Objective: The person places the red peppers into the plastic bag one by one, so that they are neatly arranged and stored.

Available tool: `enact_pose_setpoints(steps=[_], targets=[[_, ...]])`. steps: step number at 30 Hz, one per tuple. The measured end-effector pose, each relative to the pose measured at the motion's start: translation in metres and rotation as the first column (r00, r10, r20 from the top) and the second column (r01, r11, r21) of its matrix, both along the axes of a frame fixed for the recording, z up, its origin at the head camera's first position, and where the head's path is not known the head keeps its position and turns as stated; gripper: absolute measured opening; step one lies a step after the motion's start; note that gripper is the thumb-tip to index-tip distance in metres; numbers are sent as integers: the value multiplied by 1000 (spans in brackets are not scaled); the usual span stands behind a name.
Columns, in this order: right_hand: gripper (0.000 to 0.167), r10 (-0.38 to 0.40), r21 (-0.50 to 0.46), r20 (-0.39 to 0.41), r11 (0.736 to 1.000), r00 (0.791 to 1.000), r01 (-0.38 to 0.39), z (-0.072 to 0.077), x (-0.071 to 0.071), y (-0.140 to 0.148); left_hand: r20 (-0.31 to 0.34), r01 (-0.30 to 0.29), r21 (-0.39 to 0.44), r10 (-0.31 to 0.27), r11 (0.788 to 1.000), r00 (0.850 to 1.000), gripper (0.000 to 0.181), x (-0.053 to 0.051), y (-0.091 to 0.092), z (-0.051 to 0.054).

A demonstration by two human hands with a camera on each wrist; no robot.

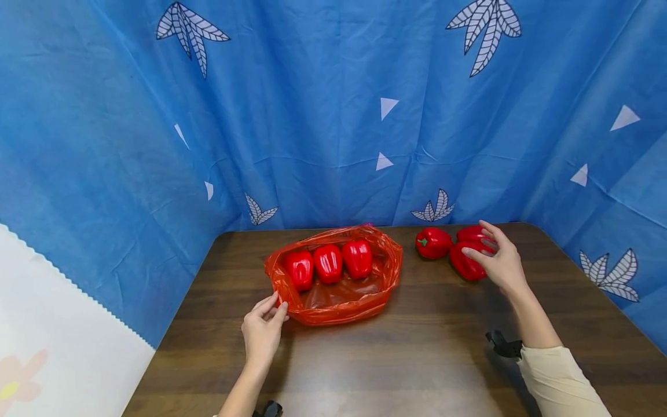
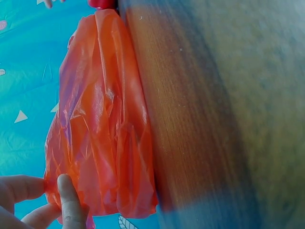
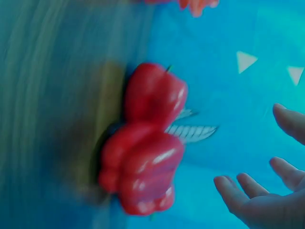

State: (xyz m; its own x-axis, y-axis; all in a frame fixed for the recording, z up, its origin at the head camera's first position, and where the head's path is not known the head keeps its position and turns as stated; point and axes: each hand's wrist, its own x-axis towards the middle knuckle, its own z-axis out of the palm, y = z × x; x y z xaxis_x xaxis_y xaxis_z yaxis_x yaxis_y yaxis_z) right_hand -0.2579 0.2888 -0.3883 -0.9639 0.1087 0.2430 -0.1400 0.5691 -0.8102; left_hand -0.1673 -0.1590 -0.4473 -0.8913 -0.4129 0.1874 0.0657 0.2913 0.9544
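Note:
A red plastic bag (image 1: 339,316) lies wide-mouthed on the table, with three red bell peppers (image 1: 328,263) in a row inside it. My left hand (image 1: 262,333) pinches the near left part of its rim between thumb and fingers; the left wrist view shows this hold on the thin plastic (image 2: 105,114). To the right of the bag sits a group of three more red bell peppers (image 1: 434,242). Over the right side of that group is my right hand (image 1: 501,263), fingers spread and holding nothing. In the right wrist view a gap separates its fingers from the peppers (image 3: 150,167).
The dark wooden table (image 1: 406,359) ends at the back against a blue patterned curtain (image 1: 323,116). A white cloth (image 1: 68,324) hangs at the left. Black straps (image 1: 504,344) sit at both wrists.

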Motion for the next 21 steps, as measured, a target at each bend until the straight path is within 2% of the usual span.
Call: enact_pose_setpoints(steps=[4,8,21], targets=[[80,-57,5,38,998,998,57,-10,-7,15,-2,2,0,-2,1000,1000,34,0,0,0],[81,-75,15,91,997,993,74,-19,-14,22,-2,-2,-5,2,1000,1000,34,0,-1,0],[86,-11,18,216,1000,976,8,-47,-27,36,2,-3,-13,3,1000,1000,34,-1,-1,-2]])
